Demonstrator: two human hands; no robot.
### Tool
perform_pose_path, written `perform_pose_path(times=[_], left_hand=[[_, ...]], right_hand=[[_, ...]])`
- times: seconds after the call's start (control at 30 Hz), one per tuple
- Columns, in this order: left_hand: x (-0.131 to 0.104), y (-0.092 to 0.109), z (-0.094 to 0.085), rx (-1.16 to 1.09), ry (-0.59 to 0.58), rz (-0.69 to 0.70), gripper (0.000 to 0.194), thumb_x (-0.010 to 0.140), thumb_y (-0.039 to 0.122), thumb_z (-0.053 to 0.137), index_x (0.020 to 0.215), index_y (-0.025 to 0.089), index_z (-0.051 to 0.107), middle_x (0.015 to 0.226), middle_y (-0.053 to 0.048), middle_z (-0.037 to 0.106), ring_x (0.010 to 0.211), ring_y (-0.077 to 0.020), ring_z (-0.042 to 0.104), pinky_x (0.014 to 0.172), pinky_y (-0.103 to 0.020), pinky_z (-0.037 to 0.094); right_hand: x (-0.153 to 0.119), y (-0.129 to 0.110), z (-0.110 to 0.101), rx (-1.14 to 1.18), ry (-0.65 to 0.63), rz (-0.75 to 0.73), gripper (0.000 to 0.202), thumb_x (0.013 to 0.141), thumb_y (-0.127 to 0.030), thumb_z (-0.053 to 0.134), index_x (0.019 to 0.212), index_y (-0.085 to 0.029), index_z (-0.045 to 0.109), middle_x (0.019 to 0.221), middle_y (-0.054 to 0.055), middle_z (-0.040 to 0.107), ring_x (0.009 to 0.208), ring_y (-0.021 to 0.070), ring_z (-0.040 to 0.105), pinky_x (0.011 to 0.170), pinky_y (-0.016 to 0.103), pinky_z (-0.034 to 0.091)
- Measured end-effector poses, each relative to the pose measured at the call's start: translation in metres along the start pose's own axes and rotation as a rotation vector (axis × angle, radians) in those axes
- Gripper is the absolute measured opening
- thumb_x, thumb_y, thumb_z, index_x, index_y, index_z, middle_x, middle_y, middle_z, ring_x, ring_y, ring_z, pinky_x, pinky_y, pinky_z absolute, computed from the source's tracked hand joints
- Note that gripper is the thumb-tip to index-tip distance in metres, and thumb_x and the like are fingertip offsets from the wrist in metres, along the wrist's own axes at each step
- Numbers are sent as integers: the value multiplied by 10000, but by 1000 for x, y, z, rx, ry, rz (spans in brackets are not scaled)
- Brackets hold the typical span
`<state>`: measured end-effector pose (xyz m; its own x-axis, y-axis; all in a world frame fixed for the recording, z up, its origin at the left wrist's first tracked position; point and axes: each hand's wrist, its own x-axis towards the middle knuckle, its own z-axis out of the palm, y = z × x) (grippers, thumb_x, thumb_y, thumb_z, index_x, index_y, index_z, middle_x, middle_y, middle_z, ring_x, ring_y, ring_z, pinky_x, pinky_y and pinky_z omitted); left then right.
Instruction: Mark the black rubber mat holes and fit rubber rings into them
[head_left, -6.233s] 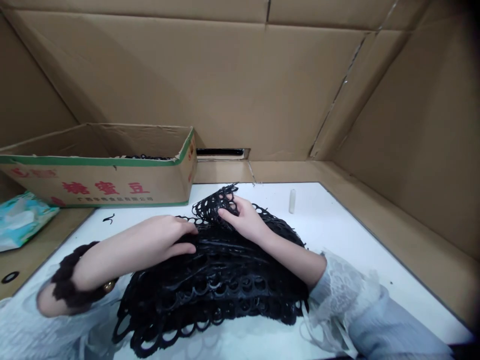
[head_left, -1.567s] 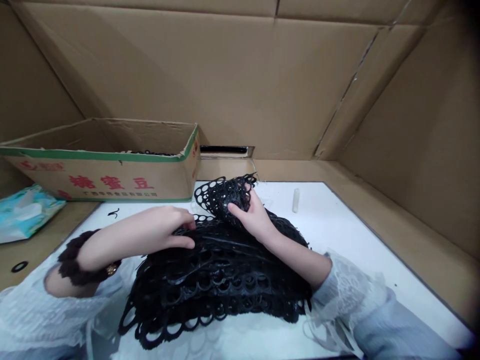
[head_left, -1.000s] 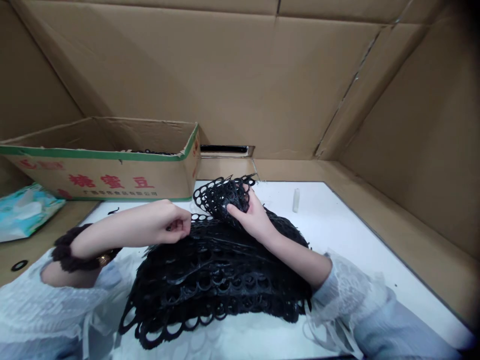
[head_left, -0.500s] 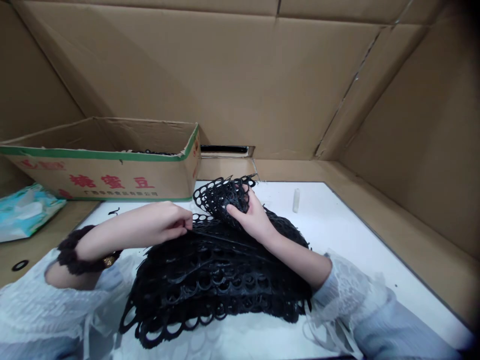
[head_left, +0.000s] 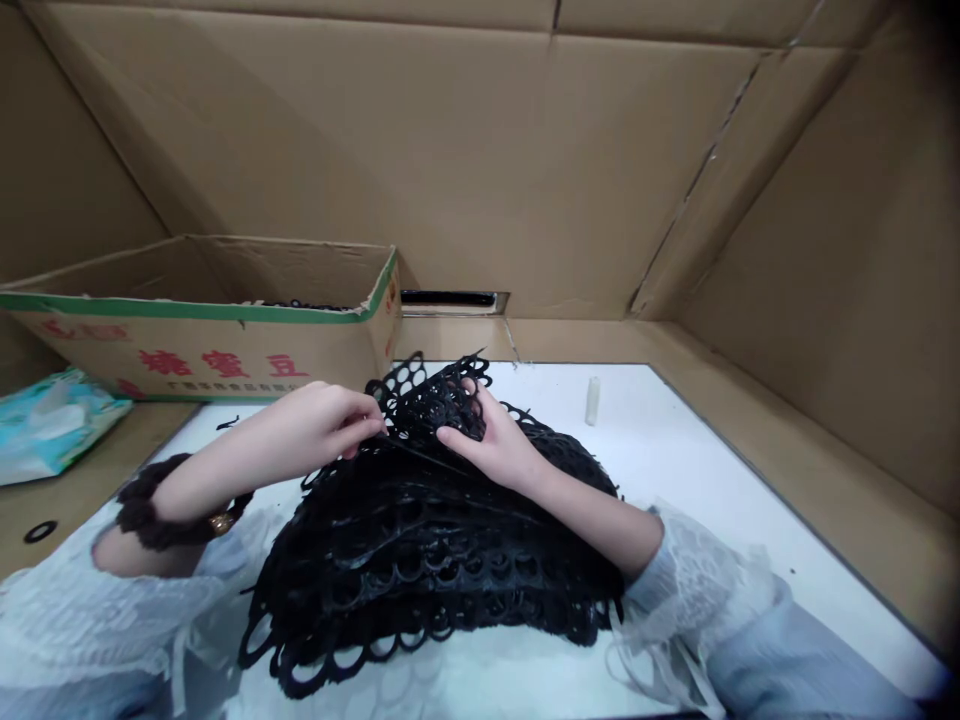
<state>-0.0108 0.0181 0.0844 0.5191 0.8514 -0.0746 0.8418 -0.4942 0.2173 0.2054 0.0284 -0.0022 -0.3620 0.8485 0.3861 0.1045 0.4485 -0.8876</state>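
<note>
A thick pile of black sheets full of round holes (head_left: 450,560) lies on the white board (head_left: 712,500) in front of me. My left hand (head_left: 341,425) pinches an edge of the black sheet at the pile's upper left. My right hand (head_left: 499,440) is closed around a bunched part of black holed sheet (head_left: 435,400), its thumb in front and the other fingers partly hidden behind. The bunched part stands up above the back of the pile.
Behind on the left stands a cardboard box (head_left: 225,350) with black pieces inside. A tissue pack (head_left: 56,425) and a black ring (head_left: 40,531) lie at far left. A small whitish tube (head_left: 592,400) is at the back right. Cardboard walls surround the board.
My left hand has moved slightly up, lifting the sheet edge. My right hand has shifted a little left and down, and the bunched sheet has changed shape.
</note>
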Motion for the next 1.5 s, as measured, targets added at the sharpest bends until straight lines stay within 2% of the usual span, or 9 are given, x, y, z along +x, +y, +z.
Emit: perform_pose_path(times=[0.37, 0.53, 0.73, 0.9, 1.0, 1.1, 1.27, 1.4, 1.5], left_hand=[[-9, -3, 0, 62, -183, 65, 184, 801, 277, 436, 837, 228, 609, 690, 19, 609, 588, -110, 532, 527, -193, 377], [-8, -8, 1, 52, -81, 208, 262, 868, 277, 326, 851, 218, 581, 875, -24, 580, 849, -155, 526, 764, -246, 408], [-6, -6, 7, 62, 3, 190, 128, 833, 216, 359, 885, 196, 474, 855, -29, 541, 775, -161, 510, 706, -263, 403], [1, 1, 17, 114, 143, 101, 153, 867, 191, 277, 906, 188, 425, 844, -39, 523, 742, -175, 506, 686, -296, 405], [6, 3, 19, 172, 304, 116, 200, 876, 166, 255, 968, 173, 432, 924, -65, 516, 821, -192, 506, 746, -321, 404], [4, 2, 13, 202, 412, 163, 204, 893, 280, 325, 989, 162, 461, 984, -85, 503, 911, -211, 489, 800, -329, 397], [-6, -13, 2, 148, 36, 231, 313, 765, 488, 541, 924, 219, 569, 951, -48, 555, 862, -201, 520, 745, -285, 417], [-9, -18, 1, 168, -94, 182, 148, 782, 318, 518, 852, 236, 620, 840, -21, 615, 788, -177, 554, 709, -266, 419], [-10, -13, 0, 98, -164, 157, 173, 789, 239, 471, 824, 233, 640, 799, -6, 642, 715, -146, 575, 665, -239, 422]], right_hand=[[-1, -1, -1, -2, 38, 25, 491, 757, -255, 573, 1199, -170, 378, 1193, 91, 532, 1103, 194, 519, 998, 367, 390], [0, 0, 0, -3, 57, 29, 488, 760, -258, 575, 1202, -182, 381, 1184, 84, 534, 1108, 195, 514, 1001, 364, 389], [-1, -4, 1, 20, 29, 14, 447, 775, -287, 572, 1177, -201, 394, 1140, 68, 554, 1075, 190, 529, 971, 351, 410], [-2, -12, 2, -24, -88, -30, 629, 636, -312, 719, 1161, -191, 395, 1166, 75, 525, 1087, 222, 511, 962, 357, 403], [0, -10, 4, -80, -37, -42, 483, 713, -252, 626, 1140, -185, 411, 1100, 72, 545, 1021, 206, 538, 945, 357, 410], [2, -3, 3, -26, 80, -17, 371, 764, -213, 542, 1112, -192, 417, 1079, 60, 550, 1023, 180, 533, 954, 337, 404], [4, 5, 0, 69, 142, 35, 400, 751, -201, 550, 1122, -199, 401, 1116, 54, 540, 1064, 160, 517, 988, 328, 384], [4, 5, -1, 79, 148, 37, 414, 748, -204, 551, 1133, -200, 397, 1159, 59, 528, 1093, 161, 503, 1009, 335, 369], [3, 3, 0, 68, 154, 51, 425, 747, -210, 553, 1143, -198, 400, 1171, 63, 522, 1107, 165, 495, 1017, 341, 363]])
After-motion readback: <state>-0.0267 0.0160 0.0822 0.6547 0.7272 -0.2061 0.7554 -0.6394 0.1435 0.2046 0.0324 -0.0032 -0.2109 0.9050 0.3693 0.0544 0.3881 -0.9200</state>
